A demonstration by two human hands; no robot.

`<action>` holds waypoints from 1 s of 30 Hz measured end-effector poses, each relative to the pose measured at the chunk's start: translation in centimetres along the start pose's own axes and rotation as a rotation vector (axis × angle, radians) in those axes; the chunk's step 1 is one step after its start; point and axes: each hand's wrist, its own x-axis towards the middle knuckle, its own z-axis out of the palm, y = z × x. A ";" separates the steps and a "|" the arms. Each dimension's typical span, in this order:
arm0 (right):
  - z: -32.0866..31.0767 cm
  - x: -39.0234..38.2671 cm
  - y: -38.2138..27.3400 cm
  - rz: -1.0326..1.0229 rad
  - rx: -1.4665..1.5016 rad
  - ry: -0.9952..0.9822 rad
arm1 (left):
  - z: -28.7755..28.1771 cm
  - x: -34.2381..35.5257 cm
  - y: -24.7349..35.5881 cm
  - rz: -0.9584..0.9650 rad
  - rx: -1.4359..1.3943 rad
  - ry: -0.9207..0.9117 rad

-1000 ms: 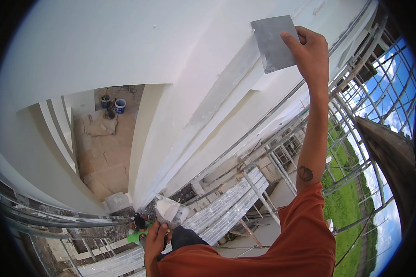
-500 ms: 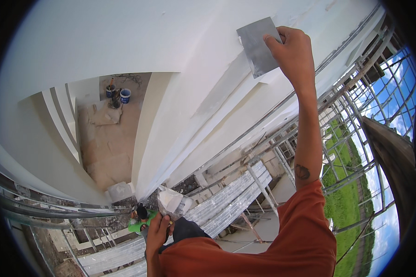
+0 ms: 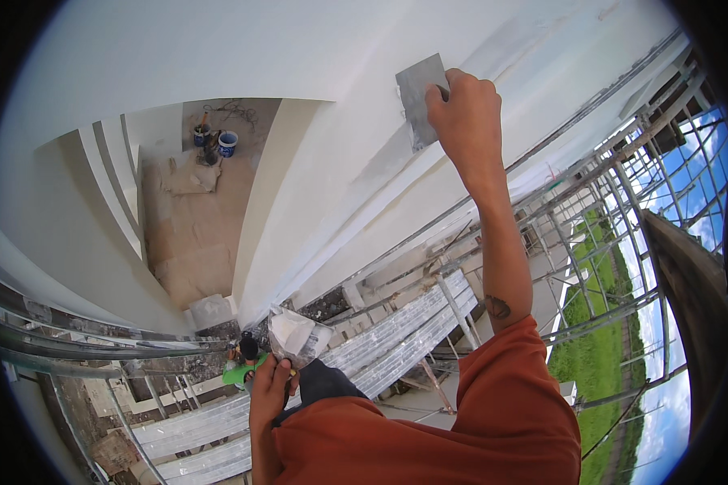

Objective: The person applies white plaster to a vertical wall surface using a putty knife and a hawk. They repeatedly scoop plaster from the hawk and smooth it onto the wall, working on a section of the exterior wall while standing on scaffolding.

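High on the white plastered wall (image 3: 332,178), my right hand (image 3: 465,117) grips a wide grey metal blade (image 3: 416,81) held flat against the surface. A streak of greyish-white filler (image 3: 376,166) runs diagonally beside it, with a small lump along the blade's left edge. Low in the view, in front of my body, my left hand (image 3: 271,388) is closed on a putty-smeared plate (image 3: 295,331) with a pile of white compound on it; a small yellow part shows by the fingers.
Scaffold planks (image 3: 380,331) run below me among metal poles (image 3: 598,259). Through an opening on the left are buckets (image 3: 226,144) and sheets on a floor (image 3: 190,250). A co-worker in green (image 3: 237,373) is below, left of my left hand. Grass (image 3: 578,436) shows beyond the scaffold.
My right hand and blade have moved left and a little down along the wall. My left hand with the plate has shifted slightly up.
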 end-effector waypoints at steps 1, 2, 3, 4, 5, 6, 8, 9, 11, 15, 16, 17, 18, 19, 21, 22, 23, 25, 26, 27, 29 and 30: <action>0.4 -0.4 -0.2 -0.005 -0.021 -0.007 | -0.2 -0.1 0.1 0.007 0.031 0.005; 0.9 -0.7 -0.4 -0.011 -0.043 -0.013 | -0.4 -0.1 0.2 0.014 0.061 0.011; 1.3 -1.0 -0.4 -0.003 -0.049 -0.022 | -0.5 -0.2 0.3 0.021 0.092 0.011; 1.8 -1.4 -0.4 0.006 -0.055 -0.031 | -0.6 -0.2 0.1 0.024 0.091 0.015; 2.2 -1.8 -0.4 0.015 -0.061 -0.040 | -0.7 -0.1 -0.3 0.027 0.091 0.018; 2.8 -2.1 -0.5 0.008 -0.071 -0.038 | -0.7 -0.1 -0.3 0.034 0.089 0.024; 3.9 -3.0 -0.8 -0.003 -0.092 -0.034 | -0.4 -0.1 0.2 0.039 0.070 0.015; 4.4 -3.4 -1.0 0.005 -0.093 -0.048 | -0.4 -0.2 0.4 0.041 0.061 0.010; 5.3 -4.4 -1.6 0.021 -0.095 -0.077 | -0.7 -0.2 0.2 0.034 0.089 0.014; 7.6 -6.4 -2.0 0.018 -0.103 -0.130 | -1.1 -0.1 -0.6 0.032 0.103 0.024; 8.2 -7.0 -2.1 0.022 -0.107 -0.143 | -1.2 -0.1 -0.8 0.025 0.101 0.026; 8.8 -7.6 -2.1 0.026 -0.112 -0.155 | -1.4 0.0 -1.0 0.018 0.099 0.028; 9.4 -8.0 -2.4 0.024 -0.117 -0.169 | -1.6 0.0 -1.3 0.013 0.098 0.034; 10.0 -8.5 -2.7 0.023 -0.122 -0.182 | -1.7 0.1 -1.5 0.024 0.100 0.035; 11.6 -9.7 -2.8 0.013 -0.122 -0.208 | -1.9 0.3 -2.0 0.044 0.105 0.030; 12.5 -10.3 -2.7 0.007 -0.120 -0.221 | -1.6 0.3 -1.6 0.045 0.083 0.035; 13.1 -10.9 -2.6 0.002 -0.119 -0.234 | -1.0 0.3 -1.0 0.045 0.061 0.039; 14.0 -12.3 -3.0 0.028 -0.026 -0.304 | -0.8 0.4 -0.8 0.032 0.034 0.043; 13.8 -13.0 -3.2 0.041 0.021 -0.336 | -0.8 0.4 -1.0 0.017 0.029 0.042; 13.1 -13.7 -3.5 0.089 0.165 -0.353 | -0.9 0.5 -1.1 0.005 0.021 0.043; 11.5 -16.2 -4.5 0.177 0.460 -0.391 | -0.9 0.5 -1.0 -0.022 -0.048 0.020; 11.0 -17.9 -4.8 0.242 0.633 -0.368 | -0.9 0.4 -1.0 -0.036 -0.082 0.008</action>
